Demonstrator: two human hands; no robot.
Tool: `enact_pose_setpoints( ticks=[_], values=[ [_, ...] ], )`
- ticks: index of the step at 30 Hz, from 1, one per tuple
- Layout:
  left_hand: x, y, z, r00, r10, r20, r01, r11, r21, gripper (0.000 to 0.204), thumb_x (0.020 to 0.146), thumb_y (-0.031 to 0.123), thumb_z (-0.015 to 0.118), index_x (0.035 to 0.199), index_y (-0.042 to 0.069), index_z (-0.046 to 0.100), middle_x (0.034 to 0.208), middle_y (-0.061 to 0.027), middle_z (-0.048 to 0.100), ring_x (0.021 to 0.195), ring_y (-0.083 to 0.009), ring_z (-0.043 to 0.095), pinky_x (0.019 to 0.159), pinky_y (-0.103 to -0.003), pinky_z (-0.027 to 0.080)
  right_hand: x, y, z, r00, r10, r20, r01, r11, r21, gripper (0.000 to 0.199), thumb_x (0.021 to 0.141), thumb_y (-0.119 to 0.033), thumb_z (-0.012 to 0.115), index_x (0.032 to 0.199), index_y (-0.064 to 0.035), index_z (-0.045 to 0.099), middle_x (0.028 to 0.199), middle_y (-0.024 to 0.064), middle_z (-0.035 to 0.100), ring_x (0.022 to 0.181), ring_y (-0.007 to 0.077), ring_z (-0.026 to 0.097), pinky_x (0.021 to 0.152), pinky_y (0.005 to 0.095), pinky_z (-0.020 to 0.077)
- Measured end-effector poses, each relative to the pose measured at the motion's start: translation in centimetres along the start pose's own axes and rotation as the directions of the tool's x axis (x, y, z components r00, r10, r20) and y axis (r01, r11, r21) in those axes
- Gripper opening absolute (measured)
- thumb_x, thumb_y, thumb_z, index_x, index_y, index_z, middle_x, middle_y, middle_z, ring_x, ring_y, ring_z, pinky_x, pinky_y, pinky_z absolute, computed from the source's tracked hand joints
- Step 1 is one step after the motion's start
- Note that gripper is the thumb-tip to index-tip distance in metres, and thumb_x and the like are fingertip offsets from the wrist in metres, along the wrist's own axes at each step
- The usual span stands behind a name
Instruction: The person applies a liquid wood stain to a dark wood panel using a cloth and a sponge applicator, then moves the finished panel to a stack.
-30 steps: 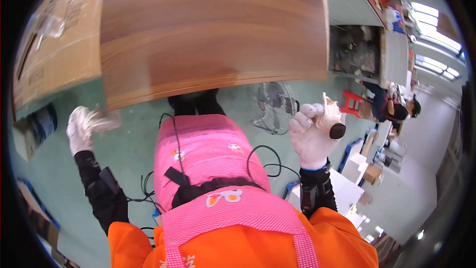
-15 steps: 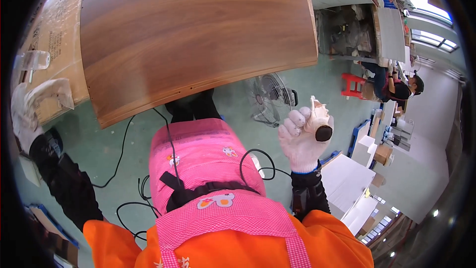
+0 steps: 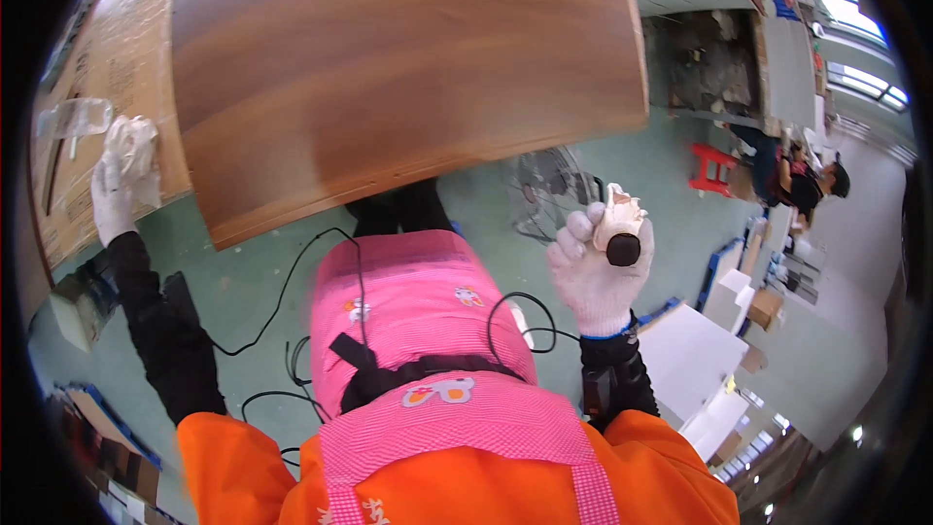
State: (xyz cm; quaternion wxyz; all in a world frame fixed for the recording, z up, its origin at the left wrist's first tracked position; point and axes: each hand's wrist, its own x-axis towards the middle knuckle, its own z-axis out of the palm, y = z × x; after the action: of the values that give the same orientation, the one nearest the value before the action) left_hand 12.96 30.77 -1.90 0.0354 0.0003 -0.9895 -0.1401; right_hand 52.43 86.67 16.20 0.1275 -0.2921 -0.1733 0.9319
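Note:
My left hand [image 3: 113,196], in a white glove, is closed on a crumpled white cloth [image 3: 142,157] above the cardboard at the far left. My right hand [image 3: 595,282], also gloved, is raised to the right of my apron. Its fingers are wrapped round a short, whitish, crusted object with a round black end [image 3: 623,250]; its exact kind cannot be made out. A large brown wood-grain panel [image 3: 408,68] lies in front of me, apart from both hands.
Brown cardboard [image 3: 126,49] lies left of the panel, with a clear plastic container [image 3: 83,118] on it. A fan [image 3: 549,196] stands on the floor beyond my right hand. Black cables [image 3: 282,303] hang by my apron. Further right, a person [image 3: 805,180] sits near a red stool [image 3: 712,168].
My left hand has moved inward from the left rim with the cloth, over the cardboard. My right hand keeps its hold, nearly still. The view has shifted slightly.

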Motion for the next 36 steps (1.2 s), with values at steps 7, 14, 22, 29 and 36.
enact_pose_setpoints(
  ticks=[7,14,22,29,36],
  values=[
    [-13.0,19.2,-7.8,0.943,0.09,-0.32,-0.254,0.817,-0.519,0.063,0.09,0.023,0.081,0.145,0.002,0.059,0.155,-0.017,0.052,0.142,-0.0292,0.05,0.119,-0.045,0.039,5.8,4.5,4.8,0.985,0.165,0.044,-0.167,0.985,0.035,0.049,0.104,-0.05,0.06,0.134,-0.0115,0.053,0.106,0.0064,0.059,0.079,0.0185,0.054,0.071,0.035,0.0446],
    [-15.8,32.9,-7.1,0.854,0.457,0.251,0.15,0.246,-0.958,0.078,0.082,0.024,0.084,0.149,0.0,0.052,0.147,-0.0168,0.057,0.136,-0.026,0.055,0.115,-0.039,0.043,11.4,14.5,12.2,0.884,0.419,0.209,-0.421,0.906,-0.037,0.039,0.11,-0.044,0.052,0.125,-0.0089,0.059,0.105,0.0101,0.064,0.097,0.025,0.061,0.089,0.0437,0.0519],
    [-2.5,28.0,-5.9,0.988,-0.101,-0.117,-0.099,0.165,-0.981,0.027,0.097,0.023,0.074,0.107,0.0,0.066,0.102,-0.008,0.073,0.093,-0.0152,0.069,0.087,-0.033,0.057,10.3,18.8,20.2,0.883,0.377,0.279,-0.041,0.655,-0.754,0.027,0.102,-0.032,0.065,0.113,-0.0076,0.067,0.092,0.0014,0.067,0.08,0.0165,0.064,0.079,0.0292,0.0537],
    [6.1,21.1,-6.6,0.899,-0.276,-0.341,-0.016,0.757,-0.654,0.041,0.086,0.035,0.084,0.111,0.005,0.07,0.098,-0.0099,0.077,0.093,-0.0249,0.073,0.09,-0.037,0.056,2.0,22.9,20.0,0.538,0.424,0.729,0.632,0.369,-0.681,0.017,0.088,-0.017,0.075,0.099,-0.0047,0.068,0.093,0.0108,0.064,0.089,0.0283,0.066,0.082,0.0405,0.0532],
    [8.2,15.8,-9.1,0.9,-0.103,-0.422,-0.002,0.971,-0.241,0.042,0.087,0.041,0.082,0.116,0.012,0.074,0.11,-0.0137,0.078,0.099,-0.0278,0.075,0.092,-0.04,0.057,2.7,22.3,23.2,0.442,0.746,0.498,0.227,0.444,-0.867,0.025,0.096,-0.022,0.064,0.1,0.0025,0.065,0.097,0.0151,0.067,0.093,0.0293,0.066,0.086,0.0404,0.052]
  ],
)
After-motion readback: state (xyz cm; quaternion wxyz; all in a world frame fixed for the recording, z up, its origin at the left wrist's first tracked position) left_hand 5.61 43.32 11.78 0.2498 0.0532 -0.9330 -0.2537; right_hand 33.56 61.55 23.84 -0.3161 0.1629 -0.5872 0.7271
